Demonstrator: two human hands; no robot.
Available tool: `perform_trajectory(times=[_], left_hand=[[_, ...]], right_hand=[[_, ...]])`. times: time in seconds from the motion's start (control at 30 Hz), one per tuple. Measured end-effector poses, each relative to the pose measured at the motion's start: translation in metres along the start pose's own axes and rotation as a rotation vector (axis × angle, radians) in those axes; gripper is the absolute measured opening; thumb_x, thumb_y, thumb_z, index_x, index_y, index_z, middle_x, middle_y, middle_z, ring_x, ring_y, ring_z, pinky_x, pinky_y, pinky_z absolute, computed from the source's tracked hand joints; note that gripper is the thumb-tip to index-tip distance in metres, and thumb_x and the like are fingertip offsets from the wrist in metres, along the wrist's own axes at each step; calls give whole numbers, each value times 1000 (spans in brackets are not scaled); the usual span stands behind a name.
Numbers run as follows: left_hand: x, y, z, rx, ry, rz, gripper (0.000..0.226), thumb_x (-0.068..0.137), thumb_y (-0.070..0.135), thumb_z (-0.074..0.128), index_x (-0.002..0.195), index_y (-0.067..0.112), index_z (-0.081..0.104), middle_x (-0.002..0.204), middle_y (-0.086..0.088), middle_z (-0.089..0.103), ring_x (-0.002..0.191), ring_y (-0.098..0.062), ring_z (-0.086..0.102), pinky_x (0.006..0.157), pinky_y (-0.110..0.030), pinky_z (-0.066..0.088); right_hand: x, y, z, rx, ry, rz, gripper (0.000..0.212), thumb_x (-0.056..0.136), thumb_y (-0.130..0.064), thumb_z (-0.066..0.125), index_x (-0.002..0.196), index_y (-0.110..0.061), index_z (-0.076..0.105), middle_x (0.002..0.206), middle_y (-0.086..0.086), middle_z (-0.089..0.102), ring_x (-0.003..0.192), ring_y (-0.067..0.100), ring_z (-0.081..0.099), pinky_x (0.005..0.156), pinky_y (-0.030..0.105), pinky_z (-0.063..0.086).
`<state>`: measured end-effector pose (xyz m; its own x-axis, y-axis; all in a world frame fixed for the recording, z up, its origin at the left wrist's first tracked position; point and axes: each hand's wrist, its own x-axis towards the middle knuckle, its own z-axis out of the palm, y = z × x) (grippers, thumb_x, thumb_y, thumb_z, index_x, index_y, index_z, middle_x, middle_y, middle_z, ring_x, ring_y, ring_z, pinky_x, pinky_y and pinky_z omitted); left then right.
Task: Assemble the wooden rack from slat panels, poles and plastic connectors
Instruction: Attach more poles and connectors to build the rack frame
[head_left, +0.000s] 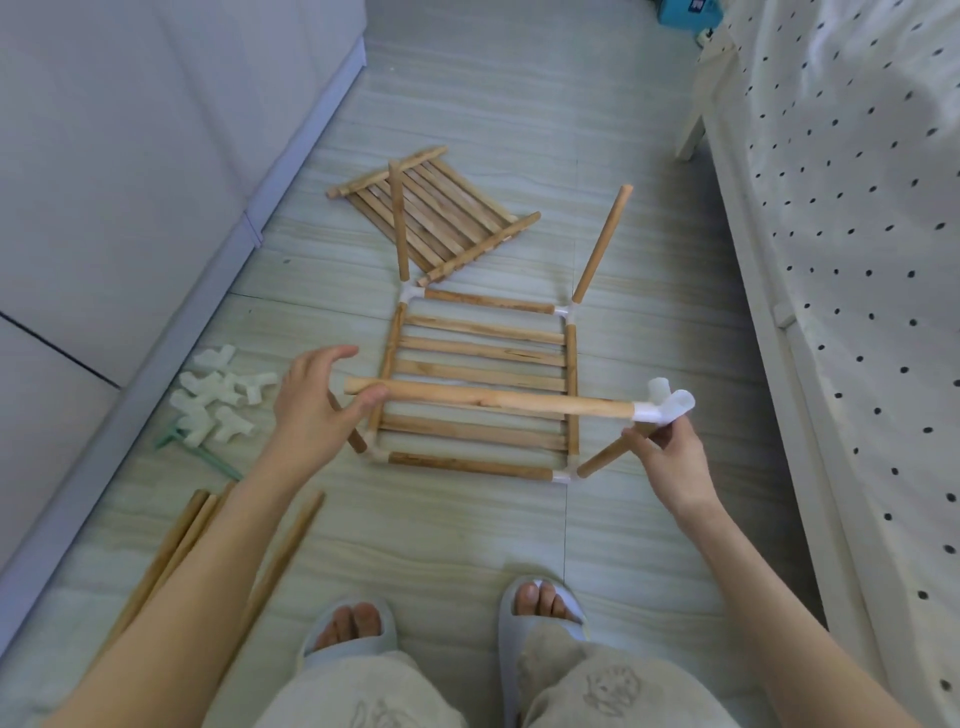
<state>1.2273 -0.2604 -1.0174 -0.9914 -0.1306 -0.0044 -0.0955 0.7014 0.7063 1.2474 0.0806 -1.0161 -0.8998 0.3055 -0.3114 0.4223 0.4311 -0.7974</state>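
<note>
— What did the head view show of the rack?

— A slat panel (480, 384) lay flat on the pale floor (467, 535), framed by rails that ran into white corner connectors (413, 292). Four poles rose from those corners: the far left pole (399, 221) and far right pole (602, 244) leaned away from the panel, and the near two were partly hidden behind the hands. Above the panel a loose pole (493, 401) was held level, with a white connector (662, 405) fitted on its right end.

— And the hands?

— The left hand (317, 400) had its thumb under the loose pole's left end, the fingers curved loosely above it. The right hand (670, 457) pinched the connector from below, just over the near right corner pole (605, 457).

— What lay around the panel?

— Beyond its far left corner a second slat panel (441, 213) lay askew, touching that corner. Left of the panel sat a heap of spare connectors (218, 397) with a green tool (200, 449) beside it. Nearer, to the left, spare poles (176, 551) lay partly under the left forearm. Two slippered feet (540, 608) stood just before the panel.

— Room to move?

— A white cabinet (130, 182) closed off the left, and a dotted bed cover (857, 260) on a white frame closed off the right. Open floor stretched beyond the second panel.
</note>
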Motion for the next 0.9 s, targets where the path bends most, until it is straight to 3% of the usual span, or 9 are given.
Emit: perform_trajectory(times=[0.1,0.17,0.3,0.37,0.47,0.6,0.7,0.8,0.9], left_hand=[[-5,-2,-3,-292,-12,-55,26,88,21,62,111,24,52,98,-5,51,108,-13,50,82,-9,36],[-7,1,-3,-353,35,-48,15,90,14,59,98,27,54,73,-4,49,86,2,55,71,-2,36],[-9,8,5,-366,72,-33,4,95,9,51,99,11,52,74,3,48,48,4,53,51,-6,35],[-6,6,11,-341,89,-27,7,96,11,48,103,11,49,85,1,52,54,2,52,54,-7,35],[2,0,18,-297,86,-30,14,96,14,47,110,11,50,104,-7,53,80,-6,49,67,-8,35],[2,-1,26,-262,31,-54,17,97,15,45,113,9,48,111,-15,54,99,-24,53,83,-26,38],[-4,2,30,-222,49,-35,24,96,8,45,117,-1,49,116,-20,50,105,-27,50,88,-23,35],[-7,0,30,-271,25,-35,25,97,8,42,120,-1,47,112,-19,50,102,-25,50,86,-23,36],[-9,4,30,-342,-1,-71,23,99,12,39,119,2,45,98,-8,46,83,-15,48,65,-14,39]], right_hand=[[7,1,7,-86,95,29,28,96,-26,49,103,0,55,84,10,60,80,25,55,64,30,41],[7,0,11,-98,152,12,25,97,-24,48,92,0,55,70,6,54,71,24,51,55,28,37],[4,1,22,-128,262,-3,25,97,-20,47,87,2,55,68,8,53,69,23,49,57,30,31],[3,1,25,-131,282,-13,25,97,-20,48,85,1,55,72,10,55,69,23,48,61,29,30],[5,0,25,-142,289,-29,25,97,-21,47,82,-3,53,69,9,53,69,23,48,61,29,31],[7,0,25,-163,308,-51,26,97,-21,47,79,-3,50,63,5,49,66,23,46,57,32,30],[6,2,24,-177,320,-46,27,98,-20,45,78,-2,49,60,2,46,66,24,45,60,30,27],[8,6,21,-202,300,-53,28,99,-21,42,81,-1,50,63,6,50,68,27,48,64,32,33],[10,6,20,-233,282,-74,29,99,-22,41,85,2,52,71,13,55,71,29,50,66,33,37]])
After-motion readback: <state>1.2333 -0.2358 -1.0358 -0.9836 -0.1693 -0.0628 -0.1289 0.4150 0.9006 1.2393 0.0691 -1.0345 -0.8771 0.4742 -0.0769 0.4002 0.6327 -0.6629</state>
